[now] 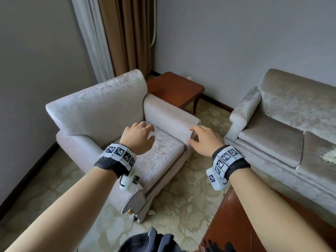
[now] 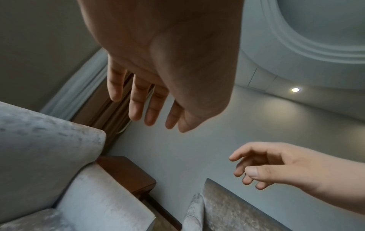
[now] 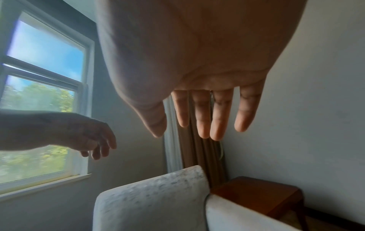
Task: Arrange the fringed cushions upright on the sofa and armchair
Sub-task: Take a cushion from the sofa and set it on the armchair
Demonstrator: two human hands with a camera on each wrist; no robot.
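Note:
A pale velvet armchair (image 1: pixel 101 106) stands at centre left with a bare seat. The grey-beige sofa (image 1: pixel 291 113) runs along the right wall. On the sofa seat at the far right edge, only a white fringe of a cushion (image 1: pixel 330 157) shows. My left hand (image 1: pixel 140 135) hovers over the armchair seat, fingers relaxed and holding nothing. My right hand (image 1: pixel 201 139) hangs beside the armchair's right armrest (image 1: pixel 167 113), fingers loose and empty. The wrist views show the left hand (image 2: pixel 150 107) and the right hand (image 3: pixel 205 118) with straight, empty fingers.
A dark wooden side table (image 1: pixel 174 88) fills the corner between armchair and sofa. Another wooden table (image 1: pixel 234 220) sits at the lower right in front of the sofa. Brown and white curtains (image 1: pixel 125 37) hang behind the armchair. The patterned carpet (image 1: pixel 183 186) holds small scraps.

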